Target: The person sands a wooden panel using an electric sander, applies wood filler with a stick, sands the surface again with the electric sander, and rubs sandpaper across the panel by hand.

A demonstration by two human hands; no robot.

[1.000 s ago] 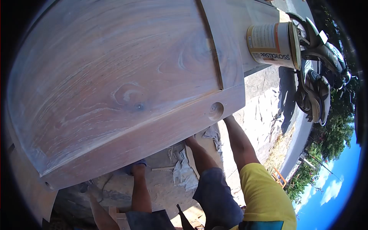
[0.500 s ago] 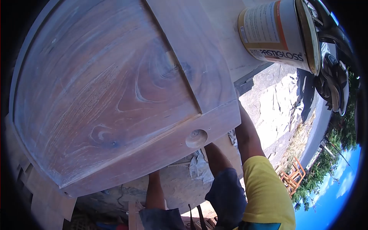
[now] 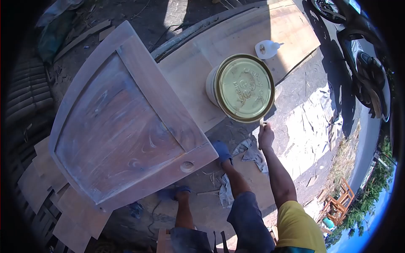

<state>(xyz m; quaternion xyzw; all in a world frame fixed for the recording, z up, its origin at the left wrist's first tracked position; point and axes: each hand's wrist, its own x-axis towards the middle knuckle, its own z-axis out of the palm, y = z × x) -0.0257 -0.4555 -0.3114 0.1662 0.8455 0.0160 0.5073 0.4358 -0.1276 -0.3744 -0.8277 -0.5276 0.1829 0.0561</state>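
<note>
My right hand [image 3: 265, 137], at the end of a yellow-sleeved arm, is closed just below the rim of a large paint can [image 3: 247, 88]. A small pale piece [image 3: 263, 123] shows at its fingertips, too small to name. Whether the hand touches the can I cannot tell. The can's gold lid is on and faces me. To the left lies a wooden panel [image 3: 126, 130] with a curved edge, whitish streaks and a round recess [image 3: 187, 167] near one corner. My left hand is out of view.
A white squeeze bottle [image 3: 266, 49] stands on a plywood sheet [image 3: 198, 50]. Crumpled cloth [image 3: 253, 156] lies on the ground near my feet. Thin boards [image 3: 80, 211] are stacked at lower left. A motorbike [image 3: 367, 80] and a wooden chair frame [image 3: 339, 202] are on the right.
My view has pulled back, so the whole panel and the can's lid now show. My right hand, hidden behind the panel before, has come into sight beside the can.
</note>
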